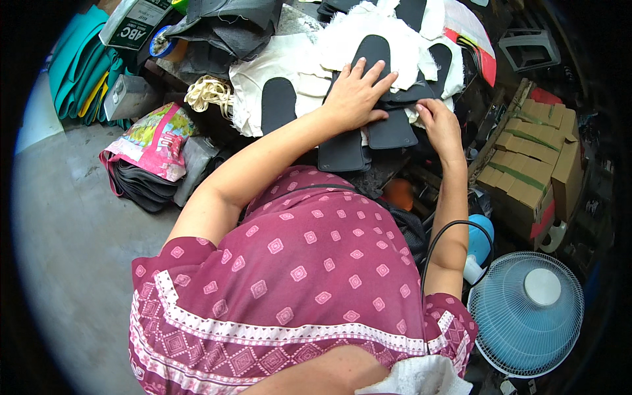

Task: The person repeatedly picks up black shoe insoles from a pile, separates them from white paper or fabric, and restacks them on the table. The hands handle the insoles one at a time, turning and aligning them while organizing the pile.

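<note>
My left hand (pixel 359 93) lies open, fingers spread, pressing on a pile of flat black pieces with rounded ends. They look like stitched insoles. One black piece (pixel 372 51) sticks out beyond my fingertips, and another (pixel 392 131) hangs toward me below my palm. To the right, my right hand (pixel 440 125) is closed in a pinch at the edge of the pile; what lies between its fingertips is too small to make out. White cloth pieces (pixel 309 52) with ragged edges lie under and around the black ones. A separate black piece (pixel 278 102) rests on the cloth at the left.
Dark folded fabric (pixel 227 29) and a coil of cream cord (pixel 207 93) lie at the far left. A pink patterned bag (pixel 155 141) sits on the floor. At the right stand a cardboard box (pixel 526 158) and a blue fan (pixel 526 316), with a black cable (pixel 429 253) beside my right arm.
</note>
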The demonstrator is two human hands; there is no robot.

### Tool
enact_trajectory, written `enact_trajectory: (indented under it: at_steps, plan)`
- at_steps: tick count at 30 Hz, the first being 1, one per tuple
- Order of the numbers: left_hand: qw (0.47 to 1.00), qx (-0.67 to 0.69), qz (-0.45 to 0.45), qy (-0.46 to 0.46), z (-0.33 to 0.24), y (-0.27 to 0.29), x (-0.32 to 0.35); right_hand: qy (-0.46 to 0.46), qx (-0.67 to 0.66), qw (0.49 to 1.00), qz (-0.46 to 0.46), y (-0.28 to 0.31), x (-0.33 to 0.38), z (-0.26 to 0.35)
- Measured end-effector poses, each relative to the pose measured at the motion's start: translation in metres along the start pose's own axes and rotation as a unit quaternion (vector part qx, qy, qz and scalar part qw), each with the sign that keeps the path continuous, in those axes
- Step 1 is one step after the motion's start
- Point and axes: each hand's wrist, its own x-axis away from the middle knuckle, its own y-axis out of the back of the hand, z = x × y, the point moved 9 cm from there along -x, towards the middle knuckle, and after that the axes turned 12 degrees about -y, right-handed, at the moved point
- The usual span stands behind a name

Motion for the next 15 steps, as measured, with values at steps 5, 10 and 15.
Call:
enact_trajectory:
  at_steps: [5,10,15]
  plan:
    - [0.998,-0.046,0.049,-0.013,0.0,-0.023,-0.01,-0.017,-0.136,0.99,0.03,0.01,0.01,-0.01]
    - [0.986,0.064,-0.152,-0.025,0.023,0.017,-0.008,0.078,-0.033,0.992,0.092,0.018,0.037,0.02]
    - [0.978,0.1,-0.183,-0.002,0.04,0.028,-0.006,0.136,0.091,0.976,0.147,-0.027,0.061,0.051]
